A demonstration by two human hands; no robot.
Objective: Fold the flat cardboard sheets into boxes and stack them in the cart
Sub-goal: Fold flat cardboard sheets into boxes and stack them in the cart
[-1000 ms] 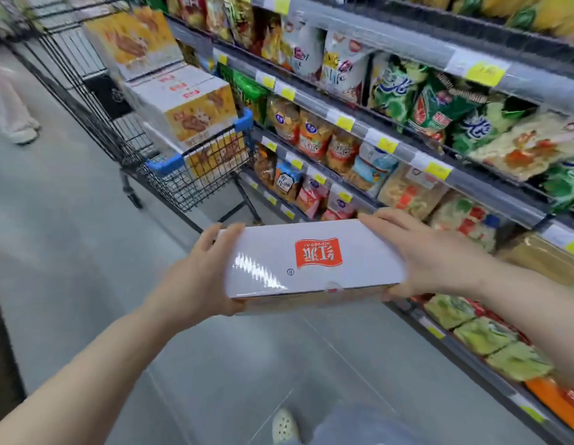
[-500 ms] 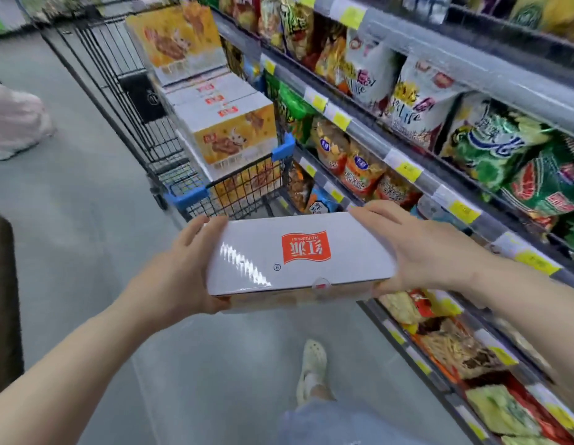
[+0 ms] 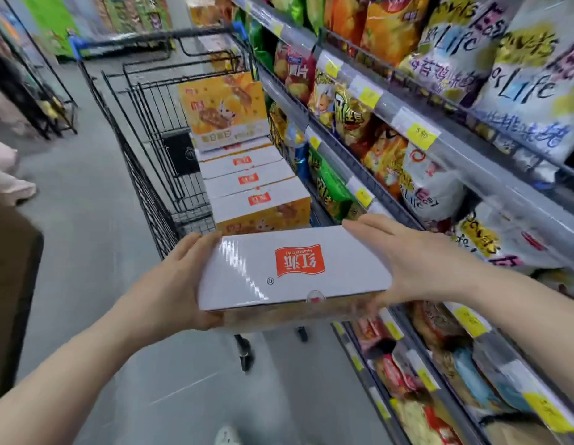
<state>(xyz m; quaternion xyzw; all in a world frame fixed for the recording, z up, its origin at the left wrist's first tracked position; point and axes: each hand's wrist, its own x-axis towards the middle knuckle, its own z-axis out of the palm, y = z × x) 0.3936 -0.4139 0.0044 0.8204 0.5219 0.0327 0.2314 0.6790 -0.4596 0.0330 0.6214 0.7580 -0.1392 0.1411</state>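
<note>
Folded box [image 3: 292, 271], white top with a red logo, held level between both hands just before the cart [image 3: 144, 175]. Left hand [image 3: 173, 287] grips its left end; right hand [image 3: 404, 261] clasps its right end. Finished boxes [image 3: 250, 187] lie stacked inside the cart, beside snack shelves [image 3: 423, 149].

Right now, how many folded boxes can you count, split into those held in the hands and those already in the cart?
Held between the left hand and the right hand: 1, the held box
Lying in a row in the cart: 4, the row of boxes
Standing upright behind that row: 1, the upright box
Total: 6
</note>
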